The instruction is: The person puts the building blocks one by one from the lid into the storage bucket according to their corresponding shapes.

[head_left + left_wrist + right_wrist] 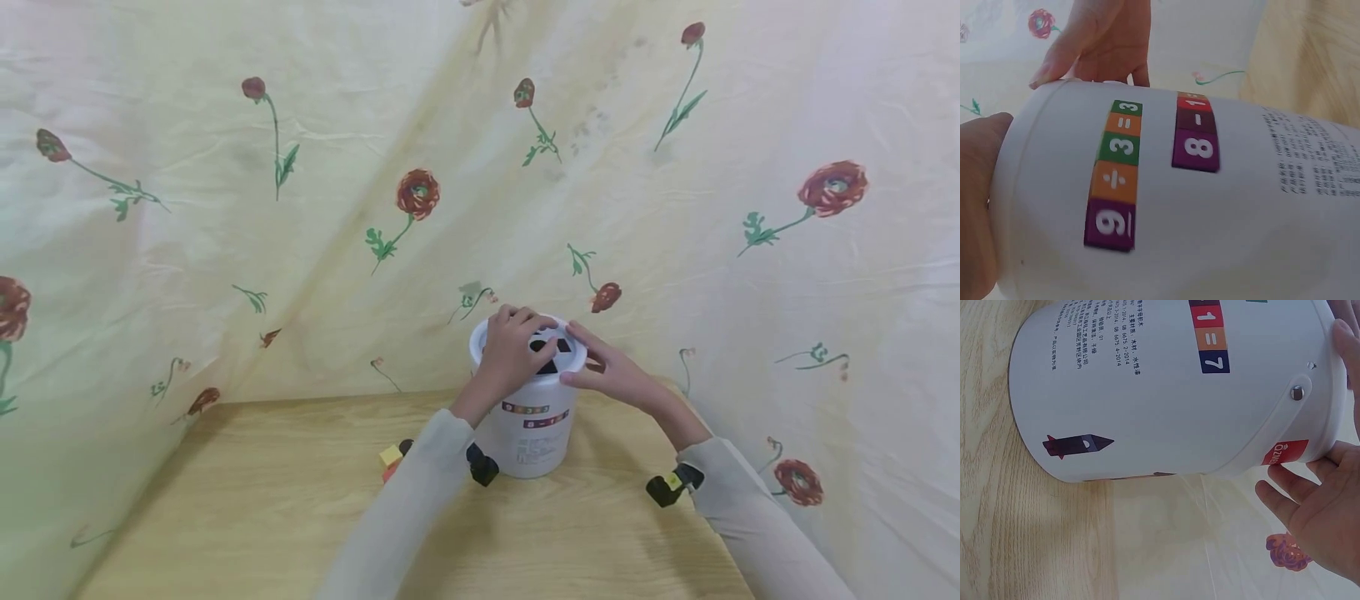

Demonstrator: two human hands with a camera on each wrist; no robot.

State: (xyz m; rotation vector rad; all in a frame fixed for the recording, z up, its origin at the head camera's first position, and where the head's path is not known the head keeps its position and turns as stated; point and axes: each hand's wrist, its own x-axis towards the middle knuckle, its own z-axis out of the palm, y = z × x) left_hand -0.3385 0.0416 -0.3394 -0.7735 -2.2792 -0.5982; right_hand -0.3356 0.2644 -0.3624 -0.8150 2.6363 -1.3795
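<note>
Your left hand [512, 350] lies bent over the lid [551, 360], fingers toward its far rim, thumb across the top; whether it grips or only rests, you cannot tell. Your right hand [615, 377] is half-curled, holding the lid's edge between thumb and fingers; the lid sits to its left. The white bucket [528, 446] stands upright, its long axis running down below both hands — both touch the top, but your left covers more; small blocks [390, 456] lie beyond your left forearm.
</note>
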